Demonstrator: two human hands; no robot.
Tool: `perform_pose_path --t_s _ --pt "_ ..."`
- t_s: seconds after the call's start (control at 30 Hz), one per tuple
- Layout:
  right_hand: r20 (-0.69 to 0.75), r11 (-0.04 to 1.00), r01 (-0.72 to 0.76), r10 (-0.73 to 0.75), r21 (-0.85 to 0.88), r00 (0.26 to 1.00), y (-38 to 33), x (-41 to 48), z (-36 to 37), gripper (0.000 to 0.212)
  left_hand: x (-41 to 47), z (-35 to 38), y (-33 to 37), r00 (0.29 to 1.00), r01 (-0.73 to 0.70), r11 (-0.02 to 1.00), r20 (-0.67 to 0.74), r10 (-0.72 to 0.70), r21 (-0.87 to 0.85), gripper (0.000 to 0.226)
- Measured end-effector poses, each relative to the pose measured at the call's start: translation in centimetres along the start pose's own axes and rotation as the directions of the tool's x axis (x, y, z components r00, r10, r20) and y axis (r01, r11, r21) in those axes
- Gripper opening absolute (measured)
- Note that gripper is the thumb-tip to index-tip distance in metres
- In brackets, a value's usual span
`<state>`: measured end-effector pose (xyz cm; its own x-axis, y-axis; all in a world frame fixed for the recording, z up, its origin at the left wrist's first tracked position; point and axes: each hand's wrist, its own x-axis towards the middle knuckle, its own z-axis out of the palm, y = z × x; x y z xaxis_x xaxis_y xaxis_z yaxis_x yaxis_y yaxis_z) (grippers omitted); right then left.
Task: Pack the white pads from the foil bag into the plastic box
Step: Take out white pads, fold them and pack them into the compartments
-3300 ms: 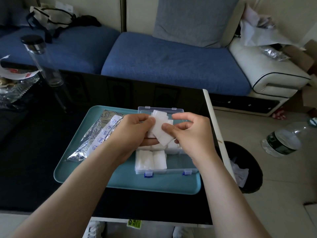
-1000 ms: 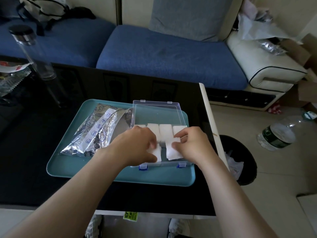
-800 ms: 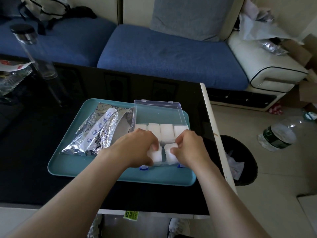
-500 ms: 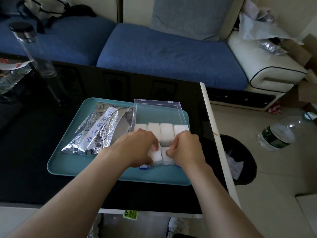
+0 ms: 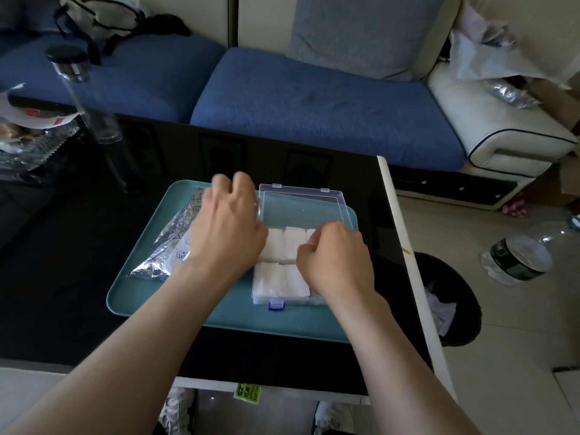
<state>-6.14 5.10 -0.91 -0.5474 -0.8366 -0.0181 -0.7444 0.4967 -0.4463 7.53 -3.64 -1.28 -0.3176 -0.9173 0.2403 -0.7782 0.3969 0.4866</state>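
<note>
Box (image 5: 295, 301) on tray (image 5: 219, 318) was packed with pads (image 5: 282, 281). Right hand (image 5: 335, 259): fingers curled over pads, grip unclear. Left hand (image 5: 226, 227): blurry, fingers curled beside lid (image 5: 301, 208), above foil bag (image 5: 169, 246), couldn't tell if holding anything.

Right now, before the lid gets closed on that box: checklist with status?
1. White pads seated in the plastic box: two rows lie flat inside the walls: ok.
2. Lid free to swing: it lies open, flat on the tray behind the box: ok.
3. Right hand out of the box: its curled fingers sit over the right-hand pads: not ok.
4. Left hand empty: it is over the lid's left edge and the foil bag, fingers blurred: cannot tell.
5. Foil bag emptied: it lies left of the box, inside hidden: cannot tell.
</note>
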Motion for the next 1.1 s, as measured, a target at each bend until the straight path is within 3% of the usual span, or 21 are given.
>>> perform_pose_path --t_s 0.1,0.17,0.27,0.4,0.53,0.63,0.77,0.93,1.0,1.1 --pt "0.012 0.994 0.076 -0.078 0.081 0.997 -1.5 0.1 0.9 0.016 0.1 -0.3 -1.5 0.983 0.162 0.980 0.065 -0.170 0.111 0.047" --pt "0.023 0.987 0.106 -0.109 0.122 0.994 -2.3 0.2 1.7 0.029 0.2 -0.6 -2.3 0.949 0.246 0.963 0.174 -0.263 0.113 0.043" --pt "-0.047 0.959 0.217 -0.212 0.181 0.976 -3.8 0.2 2.7 0.034 0.1 -1.3 -3.2 0.922 0.267 0.961 0.270 -0.277 0.072 0.018" --pt "-0.095 0.915 0.291 -0.275 0.278 0.957 -5.6 0.1 4.1 0.031 -0.1 -2.3 -3.8 0.912 0.223 0.970 0.333 -0.242 0.094 0.019" --pt "0.036 0.931 0.299 -0.313 0.210 0.949 -6.8 0.4 6.0 0.023 0.1 -2.8 -4.9 0.912 0.223 0.967 0.323 -0.253 0.126 0.014" --pt "0.089 0.949 0.283 -0.296 0.137 0.951 -7.6 0.5 6.5 0.031 0.1 -2.9 -5.5 0.913 0.260 0.962 0.304 -0.273 0.083 0.020" --pt "0.133 0.948 0.312 -0.318 0.063 0.939 -8.8 0.0 7.1 0.027 0.0 -3.7 -5.6 0.916 0.277 0.961 0.299 -0.267 0.009 0.017" --pt "0.112 0.957 0.214 -0.239 0.195 0.965 -10.2 0.3 8.0 0.009 0.1 -4.4 -6.0 0.908 0.352 0.932 0.274 -0.318 -0.085 0.029" --pt "0.101 0.949 0.201 -0.231 0.242 0.968 -10.5 0.3 8.0 0.011 0.4 -4.1 -6.6 0.902 0.369 0.926 0.269 -0.338 -0.075 0.036" --pt "0.181 0.959 0.124 -0.173 0.254 0.968 -10.5 0.4 8.4 0.021 0.6 -3.9 -7.0 0.900 0.383 0.919 0.260 -0.349 -0.095 0.026"
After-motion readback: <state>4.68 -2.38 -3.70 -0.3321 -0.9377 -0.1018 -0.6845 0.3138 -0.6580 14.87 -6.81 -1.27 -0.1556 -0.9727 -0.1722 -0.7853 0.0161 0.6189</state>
